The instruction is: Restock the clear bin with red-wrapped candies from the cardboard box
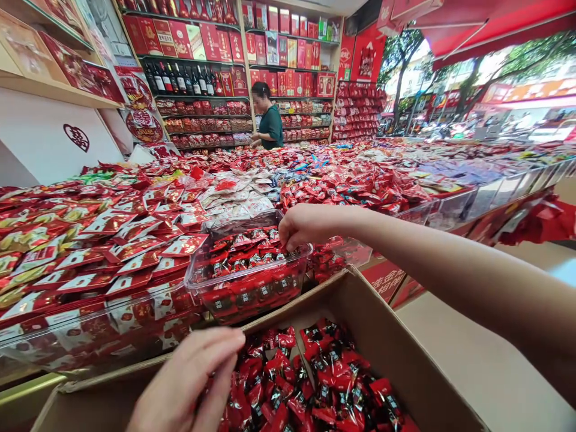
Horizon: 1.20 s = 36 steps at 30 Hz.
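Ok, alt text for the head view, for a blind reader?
The right hand reaches into a clear plastic bin of red-wrapped candies; the left hand hovers over a cardboard box full of the same candies. Red packets spread all around, and a person in green stands by the back shelves.

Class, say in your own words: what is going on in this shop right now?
A person stands at a sweet counter. Their right hand reaches into a clear bin, fingertips among its red-wrapped sweets. Their left hand rests on more sweets of the same kind in an open cardboard box below the counter edge. Whether either hand grips any cannot be told. Red packets cover the counter around the bin. At the back, another person in a green top stands by the shelves.
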Available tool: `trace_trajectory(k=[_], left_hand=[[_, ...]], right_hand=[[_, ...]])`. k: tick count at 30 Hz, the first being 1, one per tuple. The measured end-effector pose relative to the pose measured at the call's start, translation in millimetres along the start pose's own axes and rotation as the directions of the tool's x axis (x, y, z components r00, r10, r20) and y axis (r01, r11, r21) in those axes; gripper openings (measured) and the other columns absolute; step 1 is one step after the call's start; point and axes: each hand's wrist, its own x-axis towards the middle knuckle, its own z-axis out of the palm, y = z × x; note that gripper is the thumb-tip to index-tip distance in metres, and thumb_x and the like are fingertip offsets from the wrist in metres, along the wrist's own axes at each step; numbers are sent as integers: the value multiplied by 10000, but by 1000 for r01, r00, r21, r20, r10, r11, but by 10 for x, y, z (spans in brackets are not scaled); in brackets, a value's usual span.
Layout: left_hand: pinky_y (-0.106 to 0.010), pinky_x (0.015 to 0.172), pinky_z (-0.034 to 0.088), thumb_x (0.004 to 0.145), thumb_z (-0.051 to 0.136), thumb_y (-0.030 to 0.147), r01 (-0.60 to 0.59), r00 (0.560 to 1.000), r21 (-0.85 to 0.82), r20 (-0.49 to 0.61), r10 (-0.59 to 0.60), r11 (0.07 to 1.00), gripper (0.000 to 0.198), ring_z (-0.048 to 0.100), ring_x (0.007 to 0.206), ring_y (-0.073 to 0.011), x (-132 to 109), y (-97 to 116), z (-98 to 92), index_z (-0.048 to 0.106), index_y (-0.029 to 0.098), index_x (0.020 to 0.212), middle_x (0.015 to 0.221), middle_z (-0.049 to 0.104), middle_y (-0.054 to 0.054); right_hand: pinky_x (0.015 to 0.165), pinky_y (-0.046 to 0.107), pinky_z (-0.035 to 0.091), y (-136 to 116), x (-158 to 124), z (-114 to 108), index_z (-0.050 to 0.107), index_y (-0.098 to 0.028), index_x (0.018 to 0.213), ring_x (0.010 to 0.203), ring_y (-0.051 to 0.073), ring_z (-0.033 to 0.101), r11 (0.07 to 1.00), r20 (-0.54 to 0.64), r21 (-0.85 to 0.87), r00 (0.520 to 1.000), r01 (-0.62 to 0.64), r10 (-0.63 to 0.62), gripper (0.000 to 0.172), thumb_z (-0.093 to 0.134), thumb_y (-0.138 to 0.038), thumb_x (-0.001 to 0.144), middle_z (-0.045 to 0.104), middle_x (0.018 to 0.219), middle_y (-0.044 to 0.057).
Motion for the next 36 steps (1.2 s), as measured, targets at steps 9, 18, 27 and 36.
trace_trajectory(k=[9,18,27,36], left_hand=[[-216,563,408,737,424,323,123,747,143,639,-187,982,241,558,647,-139,1632,-131,-46,627,214,812,716,644,31],[-193,438,318,585,570,403,129,512,203,825,-240,971,252,443,503,-114,1868,-318,237,673,195,684,495,524,53],[-191,413,308,608,562,406,138,479,214,840,-255,967,250,430,473,-107,1831,-376,263,633,166,603,469,512,45],[-213,434,333,601,573,343,130,493,207,835,-244,970,200,461,482,-128,1842,-380,294,602,149,560,444,501,38]], right_hand=[[525,192,329,-115,80,-23,633,-146,896,604,83,500,994,164,-102,986,-24,41,254,560,-195,658,637,774,27],[529,224,331,-204,25,-76,647,-107,797,596,118,508,967,-54,-227,993,-117,107,190,551,-178,650,625,716,73],[550,237,349,-305,71,-50,648,-101,858,619,136,528,944,147,-316,977,-100,153,231,536,-183,674,636,770,80],[602,230,366,-296,306,8,647,-87,883,689,148,531,904,251,-424,953,-51,171,284,576,-117,609,632,829,82]])
